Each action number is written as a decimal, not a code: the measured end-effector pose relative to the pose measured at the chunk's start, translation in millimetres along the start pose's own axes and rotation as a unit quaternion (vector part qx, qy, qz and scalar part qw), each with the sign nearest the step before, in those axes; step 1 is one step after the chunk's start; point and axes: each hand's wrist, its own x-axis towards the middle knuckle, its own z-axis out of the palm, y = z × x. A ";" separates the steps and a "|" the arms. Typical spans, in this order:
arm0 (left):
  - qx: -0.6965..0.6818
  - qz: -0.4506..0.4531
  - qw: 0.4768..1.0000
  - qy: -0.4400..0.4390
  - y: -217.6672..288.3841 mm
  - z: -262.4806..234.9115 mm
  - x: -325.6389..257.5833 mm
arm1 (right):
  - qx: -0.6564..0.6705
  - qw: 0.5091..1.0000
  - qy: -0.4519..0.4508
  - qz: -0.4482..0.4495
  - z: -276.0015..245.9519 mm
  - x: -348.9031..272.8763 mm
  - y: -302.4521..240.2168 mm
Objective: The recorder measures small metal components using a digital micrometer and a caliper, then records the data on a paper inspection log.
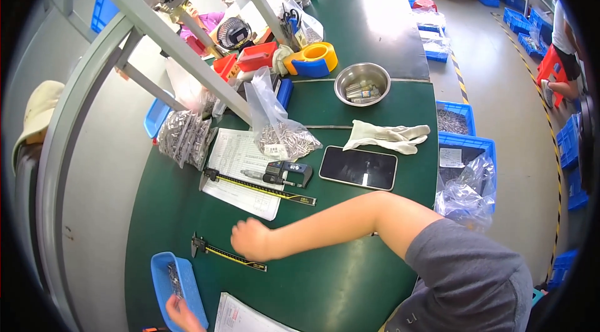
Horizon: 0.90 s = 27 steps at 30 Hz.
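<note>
My left hand (182, 316) dips into a blue plastic tray (191, 279) at the lower left. Its fingers come together at a pile of small metal parts (174, 279); what they pinch is too small to make out. Above the green table, my right hand (251, 239) is curled closed, slightly blurred, and anything inside it is hidden. Just beside and below it lies a black and yellow caliper (228, 256). A second, longer caliper (262, 187) rests across printed sheets (234, 150), beside a digital micrometer (287, 173). More paper (247, 318) lies at the near edge.
A phone (358, 167), white gloves (384, 136) and a steel bowl (362, 84) with small items lie farther right. A bag of metal pins (284, 138) and stacked filled bags (183, 138) stand left, by a grey metal frame (169, 44). Blue crates (465, 144) line the floor.
</note>
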 end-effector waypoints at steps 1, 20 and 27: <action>-0.185 -0.089 0.975 -0.087 59.7 19.2 -3.1 | -0.036 0.998 0.048 0.010 -0.1 -0.4 20.1; -0.347 -0.527 0.719 -0.290 228.5 193.2 27.7 | 0.061 0.980 -0.010 0.190 12.3 81.9 88.7; -0.337 -0.530 0.747 -0.217 252.1 202.8 35.5 | 0.110 0.977 -0.034 0.180 -7.1 75.4 94.0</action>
